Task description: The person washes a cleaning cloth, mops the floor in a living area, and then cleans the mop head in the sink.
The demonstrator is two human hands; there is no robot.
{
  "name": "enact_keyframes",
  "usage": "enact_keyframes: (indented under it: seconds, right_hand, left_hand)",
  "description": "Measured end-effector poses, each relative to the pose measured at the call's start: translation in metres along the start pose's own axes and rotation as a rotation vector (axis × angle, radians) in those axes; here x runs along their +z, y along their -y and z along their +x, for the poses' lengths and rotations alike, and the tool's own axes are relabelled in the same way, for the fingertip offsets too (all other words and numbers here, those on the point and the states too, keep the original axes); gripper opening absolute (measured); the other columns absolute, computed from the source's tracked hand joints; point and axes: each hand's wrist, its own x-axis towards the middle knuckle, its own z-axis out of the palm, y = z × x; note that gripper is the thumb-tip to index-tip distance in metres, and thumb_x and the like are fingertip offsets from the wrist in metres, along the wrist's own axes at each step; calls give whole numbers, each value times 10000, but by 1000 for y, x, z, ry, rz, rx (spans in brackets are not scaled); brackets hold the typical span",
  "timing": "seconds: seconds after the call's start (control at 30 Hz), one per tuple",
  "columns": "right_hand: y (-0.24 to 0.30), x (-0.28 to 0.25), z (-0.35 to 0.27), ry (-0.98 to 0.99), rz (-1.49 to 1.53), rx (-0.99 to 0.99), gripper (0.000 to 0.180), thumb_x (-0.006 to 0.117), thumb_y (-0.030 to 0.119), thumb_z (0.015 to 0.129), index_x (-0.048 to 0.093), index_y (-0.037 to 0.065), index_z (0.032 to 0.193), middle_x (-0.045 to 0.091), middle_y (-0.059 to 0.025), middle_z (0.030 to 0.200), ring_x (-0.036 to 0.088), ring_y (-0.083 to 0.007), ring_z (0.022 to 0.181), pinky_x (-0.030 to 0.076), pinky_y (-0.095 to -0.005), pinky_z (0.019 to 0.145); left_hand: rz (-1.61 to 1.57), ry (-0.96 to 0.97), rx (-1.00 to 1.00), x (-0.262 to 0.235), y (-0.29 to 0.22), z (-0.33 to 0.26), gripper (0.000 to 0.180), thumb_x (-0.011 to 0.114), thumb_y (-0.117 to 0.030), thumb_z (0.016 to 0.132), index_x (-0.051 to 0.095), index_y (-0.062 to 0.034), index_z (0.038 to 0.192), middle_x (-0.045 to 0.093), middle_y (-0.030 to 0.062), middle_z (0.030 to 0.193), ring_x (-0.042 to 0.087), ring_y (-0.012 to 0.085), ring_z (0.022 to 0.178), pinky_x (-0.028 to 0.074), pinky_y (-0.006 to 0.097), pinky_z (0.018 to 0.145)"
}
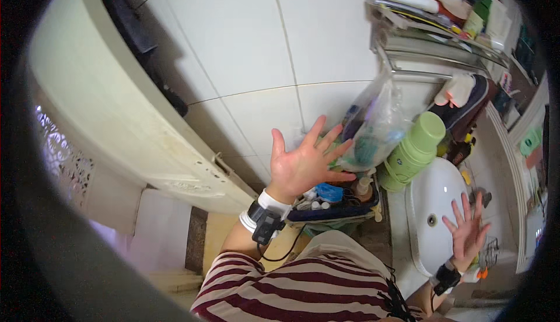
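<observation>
My left hand is raised palm up with its fingers spread, and nothing is in it. It hangs over a dark blue basket of small bottles and a blue wrapped item. Over the right side of a white washbasin, my right hand is also spread and holds nothing. Each wrist carries a white band with a small black device. Between the hands, a light green thermos flask stands beside the basin, close to a clear plastic bag hanging from a rail.
A cream door stands open at the left. Above the bag, a metal wall shelf holds tubes and bottles. Cloths hang from its rail. Past the basin's far right edge runs a mirror or cabinet frame. A wire rack sits near my right hand.
</observation>
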Motion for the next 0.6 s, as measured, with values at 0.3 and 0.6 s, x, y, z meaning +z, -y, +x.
enact_keyframes:
  seconds: [0.3, 0.6]
  right_hand:
    - [-43, -51, -3, -45, -84, 191, 520, 358, 502, 906, 522, 52, 702, 577, -120, 640, 572, -206, 622, 475, -402, 641]
    - [-107, 48, 47, 263, 28, 603, 649, 488, 409, 867, 278, 32, 1351, 493, -239, 1193, 577, -328, 964, 476, -475, 798]
  left_hand:
    - [1054, -944, -294, -69, -10, -180, 554, 307, -478, 928, 422, -83, 1300, 390, 63, 1360, 293, 272, 1274, 195, 408, 1051]
    - [690, -1535, 104, -30, 13, -385, 768, 552, -351, 861, 59, -179, 1423, 177, 163, 1433, 270, 321, 1283, 295, 542, 960]
